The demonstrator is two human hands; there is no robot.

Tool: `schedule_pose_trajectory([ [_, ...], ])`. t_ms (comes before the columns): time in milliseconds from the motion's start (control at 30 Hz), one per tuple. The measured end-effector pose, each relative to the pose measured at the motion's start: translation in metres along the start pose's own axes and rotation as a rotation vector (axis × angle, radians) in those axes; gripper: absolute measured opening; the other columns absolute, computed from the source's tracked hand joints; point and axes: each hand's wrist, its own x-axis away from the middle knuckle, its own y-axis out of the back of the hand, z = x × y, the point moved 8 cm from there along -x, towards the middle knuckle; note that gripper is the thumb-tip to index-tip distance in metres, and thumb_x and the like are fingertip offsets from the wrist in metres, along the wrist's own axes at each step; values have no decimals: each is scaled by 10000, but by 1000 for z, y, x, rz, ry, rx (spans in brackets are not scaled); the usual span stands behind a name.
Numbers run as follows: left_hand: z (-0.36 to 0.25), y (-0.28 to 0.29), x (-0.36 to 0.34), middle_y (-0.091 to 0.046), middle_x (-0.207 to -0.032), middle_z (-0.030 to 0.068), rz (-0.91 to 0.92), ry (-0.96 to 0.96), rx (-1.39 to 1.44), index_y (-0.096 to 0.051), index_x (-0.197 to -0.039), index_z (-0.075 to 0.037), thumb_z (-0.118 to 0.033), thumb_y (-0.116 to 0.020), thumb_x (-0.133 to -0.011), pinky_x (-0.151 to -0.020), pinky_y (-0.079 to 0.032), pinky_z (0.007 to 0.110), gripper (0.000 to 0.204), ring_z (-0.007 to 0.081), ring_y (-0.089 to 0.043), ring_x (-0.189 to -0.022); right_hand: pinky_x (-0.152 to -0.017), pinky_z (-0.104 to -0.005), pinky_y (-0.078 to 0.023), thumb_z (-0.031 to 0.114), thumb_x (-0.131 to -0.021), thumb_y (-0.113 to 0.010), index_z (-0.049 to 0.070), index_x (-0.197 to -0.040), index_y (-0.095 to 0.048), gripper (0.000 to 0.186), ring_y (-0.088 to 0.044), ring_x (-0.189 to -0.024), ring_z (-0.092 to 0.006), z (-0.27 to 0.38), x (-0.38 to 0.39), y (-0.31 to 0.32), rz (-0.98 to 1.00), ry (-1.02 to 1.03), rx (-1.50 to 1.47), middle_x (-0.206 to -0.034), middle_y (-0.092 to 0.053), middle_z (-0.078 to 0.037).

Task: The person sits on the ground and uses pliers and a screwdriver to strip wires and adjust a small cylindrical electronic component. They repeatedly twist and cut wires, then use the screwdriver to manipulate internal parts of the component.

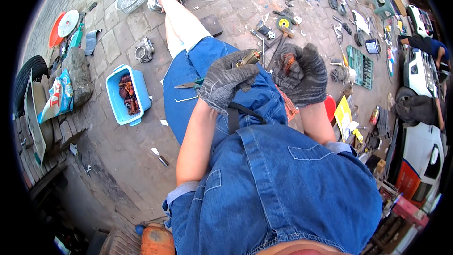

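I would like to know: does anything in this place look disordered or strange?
Yes, mildly. The hammer lies on the paving among scattered parts, away from the green tool case, which looks untidy. A pointed tool shows over the denim lap, by the left hand: an odd spot for something sharp-looking.
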Motion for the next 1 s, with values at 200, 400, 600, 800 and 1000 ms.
schedule_pose_trajectory([
  [200, 2, 22, -15, -578, -854, 69, -115, -82, 607, -555, -1066, 1, -178, -620, -855, -479, -413, 198, 284, 112, -506, -606, -383, -245, -297, 438, -867, -511, 10, -807, -565, 436, -340, -390, -110, 8, -3, 2, 65, 13, -20, -490, -410, 4],
  [400, 3, 22, -5, -597, -830, 52, -122, -64, 360, -565, -1084, -13, -154, -657, -823, -494, -429, 212, 311, 120, -553, -660, -380, -248, -264, 452, -898, -449, 117, -615, -458, 439, -311, -366, -101, 28, -5, 3, -83, 72, -31, -455, -356, 39],
  [600, -16, 42, 11, -621, -946, 70, -216, -388, -845, -653, -1006, -97, -170, -735, -700, -764, -476, 314, 326, 205, -588, -845, -451, -264, -363, 399, -886, -500, 61, -717, -530, 379, -444, -481, -128, 18, -6, 25, -15, -13, 167, -564, -476, -28],
  [800, 3, 65, 39, -598, -1029, 102, -168, -375, -1453, -670, -982, -136, -186, -737, -647, -900, -401, 389, 345, 280, -522, -1003, -512, -205, -426, -5, -763, -646, 41, -1052, -598, 297, -553, -638, -70, -6, 12, 11, 252, 555, 1357, -854, -606, -36],
  [1000, 19, 63, 46, -570, -1097, 134, -120, -421, -1445, -535, -1191, -110, -188, -704, -690, -1000, -340, 398, 534, 310, -473, -1128, -545, -203, -435, 82, -839, -542, 37, -1094, -591, 264, -548, -667, -66, -66, -6, 47, 50, -279, 885, -825, -603, -16],
])
